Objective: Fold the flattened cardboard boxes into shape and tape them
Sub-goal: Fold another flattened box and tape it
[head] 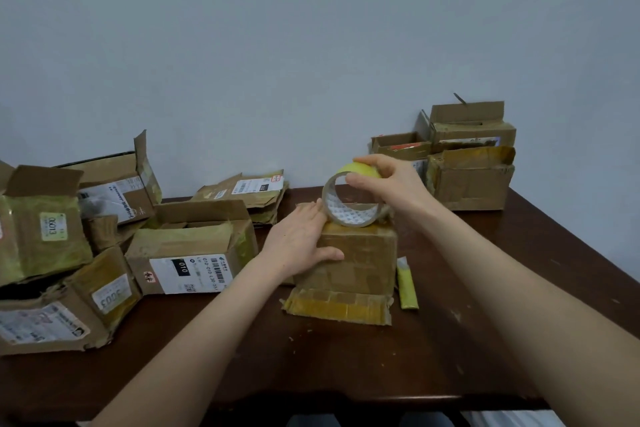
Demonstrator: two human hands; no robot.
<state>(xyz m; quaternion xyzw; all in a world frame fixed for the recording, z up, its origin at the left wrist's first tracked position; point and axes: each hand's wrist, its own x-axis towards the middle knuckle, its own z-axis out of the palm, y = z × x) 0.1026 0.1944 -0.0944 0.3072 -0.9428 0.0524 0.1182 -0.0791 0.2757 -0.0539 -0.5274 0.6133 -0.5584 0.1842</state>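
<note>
**Taping the top of the small box point(360, 253), centre of the frame**

Main worry: the box is standing tall on the table point(346, 374) with a loose bottom flap point(339, 307) sticking out. If the tape is being pulled hard, I reckon the box is tipping or the strip is going on crooked. The right hand point(391, 180) is stretching in from the lower right and pinching the tape roll point(349, 215) at its top, with the roll's lower edge touching the box top. The left hand point(298, 239) is pressing flat on the box's upper left edge, fingers straight, thumb across the front. The flattened boxes point(249, 194) are lying mid-left by the wall.
</note>
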